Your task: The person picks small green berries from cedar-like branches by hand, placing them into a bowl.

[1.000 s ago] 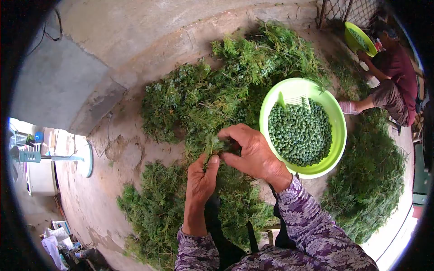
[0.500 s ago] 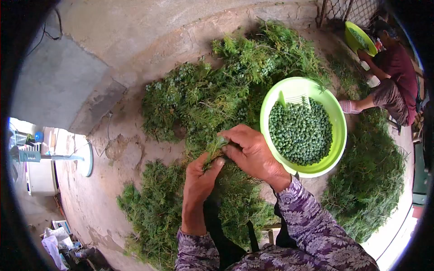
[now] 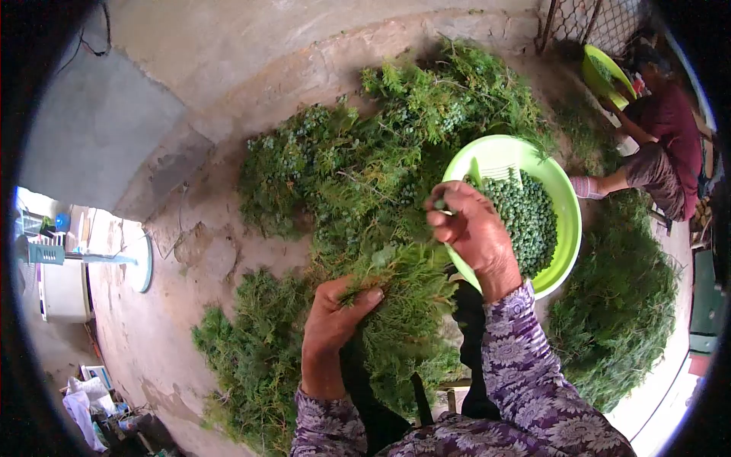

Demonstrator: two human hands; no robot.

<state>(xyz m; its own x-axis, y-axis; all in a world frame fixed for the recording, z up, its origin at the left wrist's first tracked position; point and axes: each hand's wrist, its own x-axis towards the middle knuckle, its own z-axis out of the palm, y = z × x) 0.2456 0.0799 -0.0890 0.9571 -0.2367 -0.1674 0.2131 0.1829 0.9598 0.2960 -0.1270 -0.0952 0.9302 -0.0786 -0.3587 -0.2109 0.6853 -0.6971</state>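
My left hand (image 3: pixel 340 308) is closed on a green leafy sprig (image 3: pixel 407 282) low in the middle of the view. My right hand (image 3: pixel 476 228) is over the left rim of a lime-green basin (image 3: pixel 569 221), its fingers curled round something small and dark that I cannot make out. Inside the basin lie many small round green berries (image 3: pixel 533 232), partly hidden by this hand. Beyond both hands, a large heap of leafy branches with pale berries (image 3: pixel 335 167) spreads on the ground.
More cut greenery lies at the lower left (image 3: pixel 259 358) and at the right (image 3: pixel 617 305). A person in a dark red top (image 3: pixel 678 122) sits at the upper right by another green basin (image 3: pixel 596 65). A pale fan stand (image 3: pixel 141 259) is at the left.
My right hand has moved right, away from my left hand, to the basin's rim. My left hand stays low with the sprig, which now shows fanned out to the right.
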